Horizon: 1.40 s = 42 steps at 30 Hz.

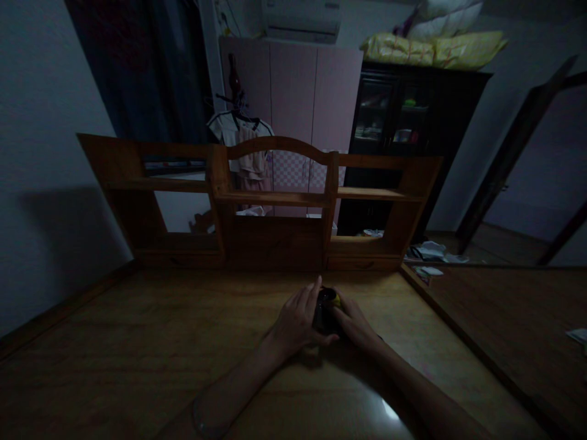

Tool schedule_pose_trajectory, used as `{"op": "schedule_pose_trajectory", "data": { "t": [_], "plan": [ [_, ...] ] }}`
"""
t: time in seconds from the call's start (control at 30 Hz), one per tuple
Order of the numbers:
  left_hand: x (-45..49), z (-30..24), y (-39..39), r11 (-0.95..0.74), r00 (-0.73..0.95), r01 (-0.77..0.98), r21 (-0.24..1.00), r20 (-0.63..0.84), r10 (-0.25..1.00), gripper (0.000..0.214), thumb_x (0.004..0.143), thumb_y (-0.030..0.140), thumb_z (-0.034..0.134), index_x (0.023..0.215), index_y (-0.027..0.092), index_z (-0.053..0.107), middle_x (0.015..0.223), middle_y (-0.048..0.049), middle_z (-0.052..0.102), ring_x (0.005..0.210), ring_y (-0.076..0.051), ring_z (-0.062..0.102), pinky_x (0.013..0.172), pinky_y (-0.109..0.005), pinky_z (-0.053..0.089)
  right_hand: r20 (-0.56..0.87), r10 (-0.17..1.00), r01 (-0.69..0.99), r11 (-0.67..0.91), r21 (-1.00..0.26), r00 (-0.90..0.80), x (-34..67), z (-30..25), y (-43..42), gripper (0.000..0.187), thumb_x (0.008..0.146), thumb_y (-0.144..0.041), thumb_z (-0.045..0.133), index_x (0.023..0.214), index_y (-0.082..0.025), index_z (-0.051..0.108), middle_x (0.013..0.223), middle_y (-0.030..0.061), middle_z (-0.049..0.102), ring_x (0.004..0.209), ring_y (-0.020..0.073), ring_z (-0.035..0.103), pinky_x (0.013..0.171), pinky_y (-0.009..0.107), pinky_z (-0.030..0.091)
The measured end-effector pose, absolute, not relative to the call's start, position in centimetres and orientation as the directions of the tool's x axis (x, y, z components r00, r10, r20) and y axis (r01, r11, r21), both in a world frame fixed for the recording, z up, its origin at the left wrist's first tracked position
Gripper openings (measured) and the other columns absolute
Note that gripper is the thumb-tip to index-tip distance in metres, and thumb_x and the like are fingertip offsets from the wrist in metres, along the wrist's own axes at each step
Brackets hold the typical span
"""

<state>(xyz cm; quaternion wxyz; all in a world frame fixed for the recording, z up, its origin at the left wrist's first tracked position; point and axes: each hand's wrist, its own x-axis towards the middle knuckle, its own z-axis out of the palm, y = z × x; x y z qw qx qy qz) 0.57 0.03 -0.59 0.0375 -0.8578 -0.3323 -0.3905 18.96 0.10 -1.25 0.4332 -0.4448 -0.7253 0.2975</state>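
A small dark object (324, 319) with a rounded top and a yellow patch on its right side is between my hands, over the wooden desk top (192, 342). Its kind is hard to make out in the dim light. My left hand (300, 318) is cupped against its left side, the thumb reaching below its near side. Around its right side my right hand (352, 316) is closed, with the thumb across the front and the other fingers largely hidden behind. Much of the object is covered by my fingers.
Along the desk's far edge stands a wooden shelf unit (275, 198) with small drawers. A wall (55, 232) closes off the left. Beyond the desk's right edge is a lower brown surface (495, 311) with papers (431, 249) near its far side.
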Motion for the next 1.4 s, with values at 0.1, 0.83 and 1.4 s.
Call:
{"op": "schedule_pose_trajectory", "data": {
  "t": [0.1, 0.83, 1.4],
  "plan": [
    [0.5, -0.5, 0.1, -0.786, 0.5, 0.603, 0.137, 0.702, 0.506, 0.111, 0.067, 0.075, 0.058, 0.146, 0.008, 0.016, 0.128, -0.0213, 0.051, 0.116, -0.034, 0.052, 0.099, -0.046, 0.043, 0.368, 0.902, 0.374, 0.429, -0.823, -0.224, 19.0, -1.2, 0.2, 0.033, 0.088, -0.033, 0.05, 0.118, -0.023, 0.058, 0.109, 0.0041, 0.067, 0.098, 0.0237, 0.061, 0.091, 0.038, 0.046],
    [-0.9, -1.3, 2.1, -0.814, 0.595, 0.34, 0.471, 0.562, 0.574, 0.099, 0.067, 0.077, 0.053, 0.144, 0.02, 0.027, 0.146, -0.0113, 0.037, 0.134, -0.028, 0.035, 0.113, -0.044, 0.03, 0.258, 0.899, 0.251, 0.357, -0.9, -0.355, 20.4, -2.1, 1.1, 0.064, 0.071, -0.02, 0.055, 0.134, -0.018, 0.048, 0.128, 0.006, 0.058, 0.114, 0.0275, 0.054, 0.101, 0.045, 0.039],
    [-0.6, 0.1, 0.2, -0.798, 0.484, 0.372, 0.475, 0.634, 0.603, 0.06, 0.077, 0.055, 0.064, 0.127, 0.025, 0.051, 0.12, -0.0066, 0.052, 0.115, -0.022, 0.05, 0.101, -0.035, 0.041, 0.385, 0.862, 0.636, 0.504, -0.584, -0.328, 19.6, -2.0, 0.6, 0.027, 0.086, -0.021, 0.046, 0.107, -0.015, 0.06, 0.082, 0.006, 0.069, 0.071, 0.0196, 0.061, 0.065, 0.027, 0.044]
  ]
}}
